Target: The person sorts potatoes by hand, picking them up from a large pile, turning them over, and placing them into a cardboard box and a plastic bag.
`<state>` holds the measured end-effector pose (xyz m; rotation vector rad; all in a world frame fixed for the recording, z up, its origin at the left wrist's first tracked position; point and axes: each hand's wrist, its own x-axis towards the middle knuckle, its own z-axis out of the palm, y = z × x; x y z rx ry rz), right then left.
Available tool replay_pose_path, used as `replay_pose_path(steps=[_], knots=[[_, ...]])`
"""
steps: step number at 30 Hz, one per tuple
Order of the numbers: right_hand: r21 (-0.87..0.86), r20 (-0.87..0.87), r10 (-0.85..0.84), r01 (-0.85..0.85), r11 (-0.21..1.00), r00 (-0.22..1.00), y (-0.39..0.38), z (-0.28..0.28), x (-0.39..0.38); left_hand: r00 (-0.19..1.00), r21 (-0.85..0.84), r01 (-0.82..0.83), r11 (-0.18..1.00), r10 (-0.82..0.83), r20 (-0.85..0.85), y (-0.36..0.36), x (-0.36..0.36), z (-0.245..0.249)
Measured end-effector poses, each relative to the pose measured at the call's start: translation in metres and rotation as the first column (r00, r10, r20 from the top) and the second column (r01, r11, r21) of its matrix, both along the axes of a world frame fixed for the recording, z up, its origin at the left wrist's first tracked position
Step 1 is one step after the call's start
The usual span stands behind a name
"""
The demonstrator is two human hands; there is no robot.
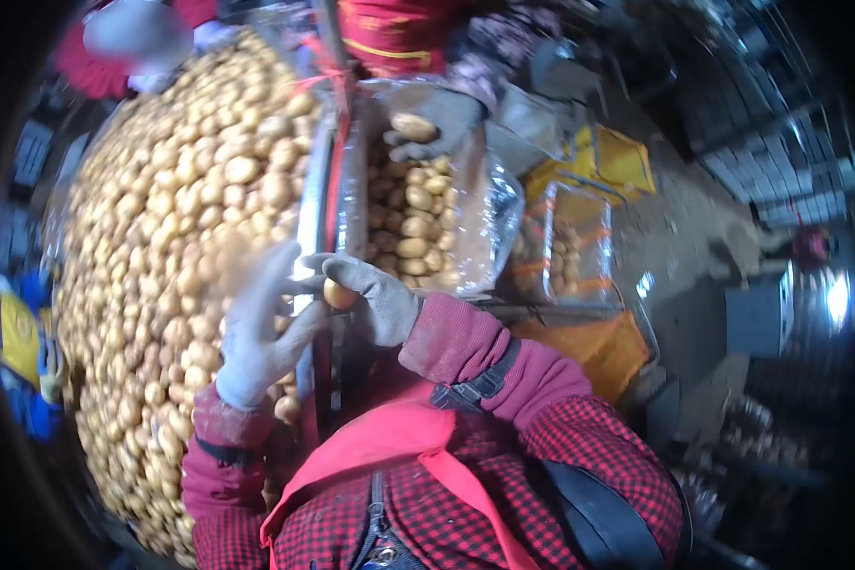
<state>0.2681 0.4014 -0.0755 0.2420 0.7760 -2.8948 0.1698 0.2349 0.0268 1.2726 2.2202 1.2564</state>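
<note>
My right hand (378, 296), in a grey glove, is closed on a potato (339, 294) above the metal edge of the potato heap. Just left of it, my left hand (261, 328) is gloved too and slightly blurred, with its fingers stretched apart and nothing in its grasp. A blurred brownish shape shows beside its fingertips, over the large heap of potatoes (176, 199). Beyond my right hand stands a plastic-lined crate (489, 223) with potatoes inside.
Across from me, a co-worker's gloved hand (451, 119) is over the crate with a potato (413, 126). A red-edged metal rail (335, 180) divides heap and crate. Further right are a second lined crate (579, 256) and yellow crates (613, 161). Other people stand around the heap.
</note>
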Motion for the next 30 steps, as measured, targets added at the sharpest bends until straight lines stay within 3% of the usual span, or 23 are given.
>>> replay_pose_path(steps=[1, 2, 3, 5, 7, 8, 9, 11, 12, 13, 14, 15, 18, 19, 20, 21, 22, 23, 24, 25, 27, 29, 30], knots=[[0.096, -0.006, -0.044, 0.045, 0.994, 0.999, 0.012, 0.005, 0.016, 1.000, 0.000, -0.001, 1.000, 0.001, 0.001, 0.003, -0.001, -0.004], [0.376, -0.014, -0.121, 0.118, 0.919, 0.993, 0.023, 0.010, 0.030, 0.997, -0.032, -0.008, 0.999, 0.005, -0.075, 0.004, -0.006, -0.013], [0.217, 0.126, -0.163, 0.133, 0.967, 0.979, 0.034, 0.008, 0.043, 0.988, -0.063, -0.026, 0.998, 0.017, -0.151, 0.003, -0.011, -0.027], [0.272, 0.172, -0.225, 0.174, 0.946, 0.959, 0.065, 0.018, 0.079, 0.941, -0.127, -0.007, 0.992, -0.036, -0.337, 0.003, -0.018, -0.054], [0.289, 0.146, -0.361, 0.309, 0.906, 0.921, 0.089, 0.013, 0.116, 0.927, -0.309, -0.028, 0.951, -0.091, -0.364, 0.002, -0.013, -0.071], [0.294, 0.197, -0.454, 0.389, 0.873, 0.869, 0.098, 0.012, 0.141, 0.929, -0.291, -0.028, 0.956, -0.083, -0.361, -0.001, -0.014, -0.080], [0.306, 0.244, -0.537, 0.462, 0.833, 0.807, 0.105, 0.021, 0.161, 0.930, -0.271, -0.032, 0.962, -0.070, -0.360, 0.001, -0.015, -0.083], [0.543, 0.254, -0.729, 0.530, 0.651, 0.636, 0.115, 0.007, 0.191, 0.916, -0.302, -0.020, 0.953, -0.104, -0.388, -0.001, -0.017, -0.089], [0.356, 0.417, -0.733, 0.646, 0.675, 0.537, 0.129, -0.003, 0.211, 0.902, -0.282, -0.013, 0.959, -0.110, -0.417, -0.003, -0.020, -0.094], [0.377, 0.476, -0.772, 0.696, 0.611, 0.420, 0.138, -0.008, 0.232, 0.888, -0.267, 0.000, 0.964, -0.122, -0.443, -0.007, -0.022, -0.099], [0.413, 0.450, -0.835, 0.756, 0.508, 0.315, 0.143, -0.024, 0.261, 0.885, -0.285, -0.009, 0.958, -0.125, -0.449, -0.007, -0.022, -0.100], [0.443, 0.368, -0.882, 0.779, 0.443, 0.293, 0.153, -0.044, 0.300, 0.899, -0.256, -0.002, 0.967, -0.110, -0.423, -0.009, -0.023, -0.104], [0.437, 0.327, -0.940, 0.897, 0.063, -0.093, 0.179, -0.098, 0.404, 0.888, -0.249, 0.009, 0.968, -0.123, -0.444, -0.007, -0.024, -0.101], [0.789, 0.116, -0.990, 0.598, 0.139, 0.077, 0.190, -0.161, 0.477, 0.888, -0.246, 0.012, 0.969, -0.124, -0.443, -0.007, -0.023, -0.100], [0.982, -0.062, -0.974, 0.186, -0.021, 0.219, 0.199, -0.221, 0.547, 0.889, -0.243, 0.018, 0.970, -0.127, -0.441, -0.008, -0.022, -0.099], [0.801, 0.205, -0.973, 0.589, 0.104, -0.107, 0.191, -0.195, 0.545, 0.889, -0.238, 0.010, 0.971, -0.118, -0.442, -0.008, -0.022, -0.099], [0.461, 0.554, -0.789, 0.887, 0.026, -0.265, 0.183, -0.159, 0.542, 0.895, -0.246, -0.003, 0.969, -0.107, -0.433, -0.009, -0.021, -0.100], [0.459, 0.551, -0.794, 0.888, 0.029, -0.258, 0.174, -0.132, 0.524, 0.899, -0.252, -0.018, 0.967, -0.095, -0.427, -0.010, -0.021, -0.101], [0.725, 0.558, -0.742, 0.654, 0.216, -0.373, 0.165, -0.110, 0.499, 0.898, -0.245, -0.026, 0.969, -0.086, -0.433, -0.009, -0.021, -0.101], [0.858, 0.513, -0.705, 0.325, 0.398, -0.490, 0.162, -0.102, 0.485, 0.897, -0.245, -0.018, 0.969, -0.092, -0.431, -0.009, -0.022, -0.100], [0.856, 0.495, -0.754, 0.393, 0.336, -0.432, 0.165, -0.111, 0.477, 0.895, -0.245, -0.002, 0.970, -0.107, -0.432, -0.006, -0.021, -0.098], [0.817, 0.336, -0.923, 0.546, 0.185, -0.189, 0.171, -0.116, 0.452, 0.899, -0.245, 0.006, 0.970, -0.113, -0.423, -0.005, -0.020, -0.095], [0.813, 0.336, -0.926, 0.550, 0.193, -0.170, 0.171, -0.100, 0.434, 0.903, -0.247, -0.022, 0.969, -0.087, -0.421, -0.009, -0.020, -0.100]])
